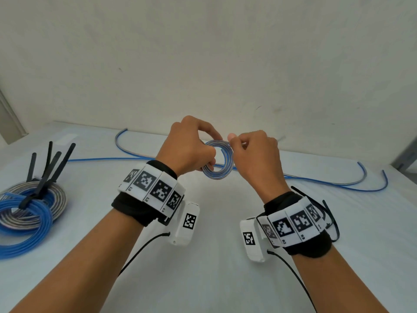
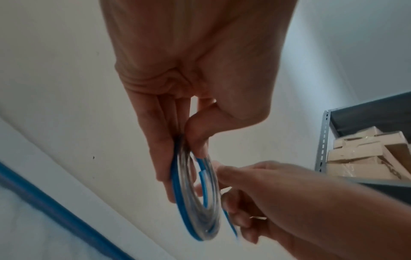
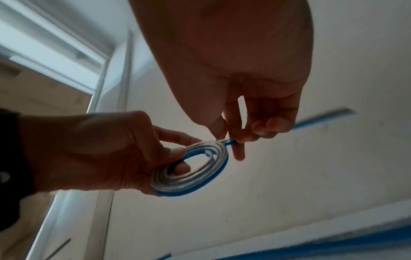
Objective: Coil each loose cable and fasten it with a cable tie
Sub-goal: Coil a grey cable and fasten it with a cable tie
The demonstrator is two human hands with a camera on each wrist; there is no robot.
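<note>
A small flat coil of blue-and-silver cable is held in the air above the white table. My left hand pinches the coil's left side between thumb and fingers. My right hand pinches the cable's running strand at the coil's upper right edge. The uncoiled length of the cable trails over the table behind both hands. In the right wrist view the coil shows several turns.
Two finished coils bound with black cable ties lie at the table's left edge. Loose black ties lie behind my right wrist. A metal shelf with cardboard boxes stands to the right, a wall behind.
</note>
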